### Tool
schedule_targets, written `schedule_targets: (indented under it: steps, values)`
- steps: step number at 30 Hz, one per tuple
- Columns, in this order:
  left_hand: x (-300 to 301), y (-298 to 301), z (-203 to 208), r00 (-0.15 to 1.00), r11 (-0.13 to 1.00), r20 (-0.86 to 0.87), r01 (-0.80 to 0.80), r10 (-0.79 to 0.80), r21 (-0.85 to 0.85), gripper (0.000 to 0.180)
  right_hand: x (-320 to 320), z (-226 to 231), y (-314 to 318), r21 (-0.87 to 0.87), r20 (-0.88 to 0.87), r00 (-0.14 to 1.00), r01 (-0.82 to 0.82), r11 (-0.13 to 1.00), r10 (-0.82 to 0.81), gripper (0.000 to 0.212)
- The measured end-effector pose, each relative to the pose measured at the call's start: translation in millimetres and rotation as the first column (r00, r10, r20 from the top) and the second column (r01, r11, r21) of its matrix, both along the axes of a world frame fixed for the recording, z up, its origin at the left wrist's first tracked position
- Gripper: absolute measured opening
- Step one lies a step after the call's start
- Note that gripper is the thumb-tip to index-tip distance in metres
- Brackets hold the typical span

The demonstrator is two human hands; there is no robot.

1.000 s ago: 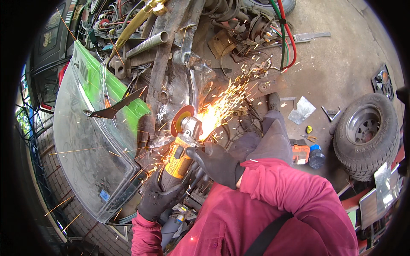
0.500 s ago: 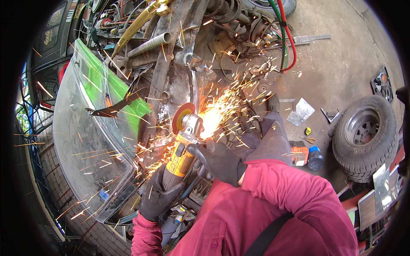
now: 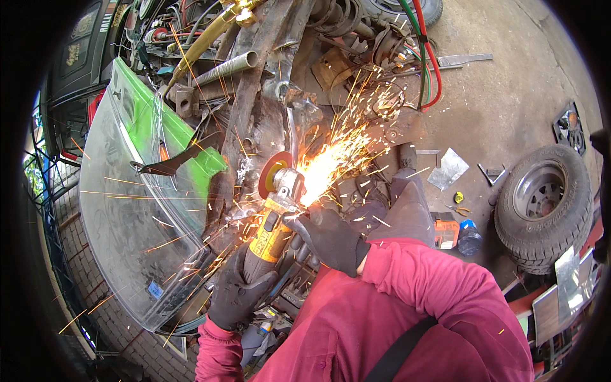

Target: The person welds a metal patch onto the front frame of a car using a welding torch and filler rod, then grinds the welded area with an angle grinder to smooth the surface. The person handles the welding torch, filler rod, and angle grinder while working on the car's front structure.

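A yellow and black angle grinder (image 3: 267,237) is held in both my black-gloved hands, its reddish disc (image 3: 275,176) against the rusty metal of the vehicle frame (image 3: 254,114). Bright sparks (image 3: 334,162) spray from the disc toward the upper right. My left hand (image 3: 238,294) wraps round the rear of the grinder's body. My right hand (image 3: 328,239) closes near the grinder's head, on what looks like its side handle, mostly hidden by the glove. The exact contact point is lost in the glare.
Left of the grinder lies a windscreen (image 3: 137,210) in a green body panel (image 3: 156,121). Red and green hoses (image 3: 429,57) hang at the top. On the floor at right are a wheel (image 3: 544,204), a metal sheet (image 3: 449,169), pliers (image 3: 459,209) and an orange case (image 3: 445,230).
The grinder and both hands stay nearly in place, with only a slight shift to the right. The spark spray now reaches higher and looks denser toward the upper right.
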State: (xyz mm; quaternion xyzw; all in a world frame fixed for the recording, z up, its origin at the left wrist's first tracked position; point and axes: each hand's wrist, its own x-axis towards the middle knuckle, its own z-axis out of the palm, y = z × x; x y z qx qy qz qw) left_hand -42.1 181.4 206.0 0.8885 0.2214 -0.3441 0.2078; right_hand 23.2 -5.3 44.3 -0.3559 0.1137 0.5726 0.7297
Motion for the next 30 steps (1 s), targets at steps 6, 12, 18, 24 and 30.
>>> schedule_targets:
  steps: [6,12,18,24,30]
  values:
    - [4,0,2,0.999,1.0,-0.037,0.002,-0.002,0.014,0.072,2,-2,-2,-0.007,0.041,0.999,-0.006,1.0,0.007,0.056]
    - [10,-10,3,1.0,1.0,-0.021,-0.013,0.013,0.017,0.069,3,-3,0,-0.031,0.057,0.998,0.019,0.999,-0.017,0.058]
    - [12,-13,3,0.998,1.0,0.056,-0.013,0.012,0.013,0.067,15,6,-9,-0.014,0.037,0.999,0.01,1.0,-0.009,0.055]
    - [17,-15,5,0.998,0.998,0.055,-0.01,0.013,-0.056,0.065,22,10,-13,0.004,0.034,0.999,0.001,1.0,-0.001,0.054]
    - [19,-16,4,0.998,0.999,0.052,-0.017,0.019,-0.032,0.065,20,8,-11,-0.013,0.064,0.997,0.052,0.999,-0.051,0.053]
